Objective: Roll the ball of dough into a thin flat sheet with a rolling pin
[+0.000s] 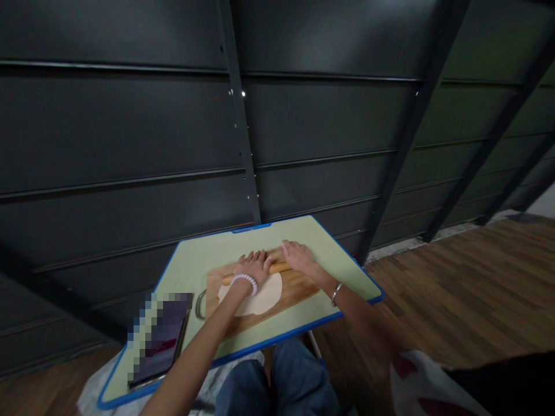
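A wooden rolling pin point(280, 267) lies across the far part of a pale, flattened sheet of dough point(266, 296). My left hand point(255, 267), with a beaded band at the wrist, rests over the pin left of its middle, fingers bent over its far side. Toward the pin's right end, my right hand point(298, 256) is laid over it, a silver bracelet on that wrist. Both palms hide parts of the pin. Beneath the dough is a wooden cutting board point(299, 288) with a metal handle point(200, 304) at its left edge.
A light green folding table point(333, 260) with blue edging carries the board. On its left side lies a tablet or phone point(162, 341), partly blurred out. A dark panelled wall point(321, 121) stands behind the table. Wood-look floor point(468, 289) stretches to the right.
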The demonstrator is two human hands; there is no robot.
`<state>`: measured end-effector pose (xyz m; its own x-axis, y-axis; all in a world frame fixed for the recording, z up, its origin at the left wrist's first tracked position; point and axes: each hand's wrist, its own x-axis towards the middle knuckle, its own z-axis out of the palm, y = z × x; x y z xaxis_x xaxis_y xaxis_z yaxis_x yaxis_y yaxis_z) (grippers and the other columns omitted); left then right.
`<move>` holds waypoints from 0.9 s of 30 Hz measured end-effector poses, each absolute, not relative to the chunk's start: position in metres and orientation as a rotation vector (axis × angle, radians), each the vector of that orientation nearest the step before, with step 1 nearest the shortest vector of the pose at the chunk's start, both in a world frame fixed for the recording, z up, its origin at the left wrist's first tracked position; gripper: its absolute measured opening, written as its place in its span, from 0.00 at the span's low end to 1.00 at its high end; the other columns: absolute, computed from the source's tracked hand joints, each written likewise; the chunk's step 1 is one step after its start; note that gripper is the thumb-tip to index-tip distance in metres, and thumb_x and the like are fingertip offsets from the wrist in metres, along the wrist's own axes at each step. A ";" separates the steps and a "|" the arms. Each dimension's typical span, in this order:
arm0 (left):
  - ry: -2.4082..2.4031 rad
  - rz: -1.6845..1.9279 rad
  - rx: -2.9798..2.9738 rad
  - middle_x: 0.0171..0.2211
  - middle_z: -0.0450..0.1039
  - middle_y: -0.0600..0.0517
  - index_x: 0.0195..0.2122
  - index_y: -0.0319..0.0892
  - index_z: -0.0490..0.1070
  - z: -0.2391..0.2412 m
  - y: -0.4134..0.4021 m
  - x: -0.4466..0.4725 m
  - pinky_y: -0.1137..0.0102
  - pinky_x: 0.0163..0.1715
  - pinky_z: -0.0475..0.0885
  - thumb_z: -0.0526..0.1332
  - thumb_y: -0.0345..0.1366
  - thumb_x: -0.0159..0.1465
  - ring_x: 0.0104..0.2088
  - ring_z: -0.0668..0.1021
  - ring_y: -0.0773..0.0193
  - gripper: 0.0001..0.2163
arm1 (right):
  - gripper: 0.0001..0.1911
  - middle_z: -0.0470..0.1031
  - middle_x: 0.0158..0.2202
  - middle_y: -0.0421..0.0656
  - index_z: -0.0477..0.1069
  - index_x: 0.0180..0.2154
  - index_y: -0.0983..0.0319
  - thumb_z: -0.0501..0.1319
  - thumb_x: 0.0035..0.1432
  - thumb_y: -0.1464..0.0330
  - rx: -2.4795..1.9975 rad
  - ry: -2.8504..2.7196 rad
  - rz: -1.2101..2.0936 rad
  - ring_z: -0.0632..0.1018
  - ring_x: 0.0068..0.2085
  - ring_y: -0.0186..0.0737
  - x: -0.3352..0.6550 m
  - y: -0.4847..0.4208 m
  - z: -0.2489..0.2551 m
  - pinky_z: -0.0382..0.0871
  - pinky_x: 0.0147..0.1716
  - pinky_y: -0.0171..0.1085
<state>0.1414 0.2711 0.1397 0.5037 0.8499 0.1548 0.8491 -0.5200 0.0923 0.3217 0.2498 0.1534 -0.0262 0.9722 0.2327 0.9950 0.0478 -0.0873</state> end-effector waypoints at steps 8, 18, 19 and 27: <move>1.588 0.148 2.585 0.62 0.56 0.44 0.60 0.42 0.58 0.141 0.305 0.147 0.46 0.57 0.50 0.32 0.54 0.66 0.63 0.53 0.48 0.31 | 0.21 0.72 0.49 0.48 0.65 0.50 0.62 0.40 0.67 0.62 -1.932 -2.195 -0.061 0.72 0.51 0.40 0.327 0.298 0.153 0.62 0.49 0.38; 1.615 0.167 2.525 0.59 0.61 0.44 0.54 0.42 0.63 0.143 0.337 0.149 0.47 0.56 0.53 0.32 0.48 0.68 0.62 0.57 0.51 0.27 | 0.22 0.72 0.48 0.53 0.66 0.50 0.65 0.38 0.67 0.64 -1.998 -2.118 -0.009 0.73 0.48 0.43 0.328 0.333 0.150 0.64 0.47 0.39; 1.625 0.172 2.519 0.59 0.61 0.44 0.54 0.42 0.63 0.142 0.338 0.148 0.46 0.56 0.53 0.33 0.48 0.68 0.62 0.57 0.51 0.27 | 0.22 0.72 0.49 0.53 0.66 0.50 0.65 0.38 0.67 0.64 -2.007 -2.108 0.005 0.73 0.49 0.43 0.328 0.333 0.149 0.64 0.47 0.39; 1.737 0.202 2.472 0.61 0.56 0.41 0.56 0.38 0.60 0.147 0.325 0.150 0.45 0.58 0.49 0.41 0.43 0.66 0.63 0.54 0.51 0.23 | 0.27 0.65 0.56 0.56 0.64 0.54 0.69 0.43 0.65 0.58 -2.127 -2.063 0.235 0.67 0.57 0.46 0.333 0.330 0.140 0.58 0.54 0.41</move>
